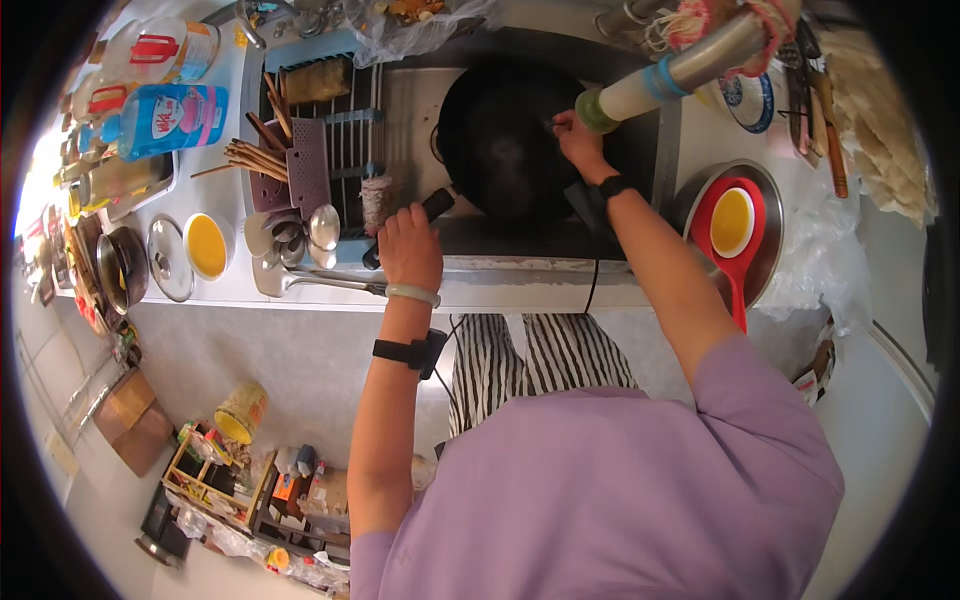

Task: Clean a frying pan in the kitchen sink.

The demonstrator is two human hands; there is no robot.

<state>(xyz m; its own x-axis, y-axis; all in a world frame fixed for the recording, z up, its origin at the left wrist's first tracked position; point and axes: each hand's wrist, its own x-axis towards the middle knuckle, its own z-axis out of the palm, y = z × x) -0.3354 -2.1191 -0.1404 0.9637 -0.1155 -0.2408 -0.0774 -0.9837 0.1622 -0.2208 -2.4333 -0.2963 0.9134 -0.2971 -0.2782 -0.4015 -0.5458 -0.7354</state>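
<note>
A black wok point(502, 150) sits in the sink point(412, 97), its dark handle point(439, 202) pointing to the lower left. Around that handle my left hand point(410, 247) is closed. At the wok's right side, under a faucet pipe wrapped in cloth and blue tape point(660, 79), is my right hand point(581, 142); its fingers are pinched on something small and shiny at the wok's inner wall, too small to name. Left of the wok stand a purple perforated utensil holder with chopsticks point(307, 165) and a metal dish rack point(352, 135).
On the right, a steel bowl point(772, 225) holds a red ladle point(739, 262) and a small yellow-filled bowl point(731, 221). To the left are a bowl of yellow liquid point(205, 247), a glass lid point(171, 259), a steel spatula point(277, 277) and a blue detergent bottle point(176, 120).
</note>
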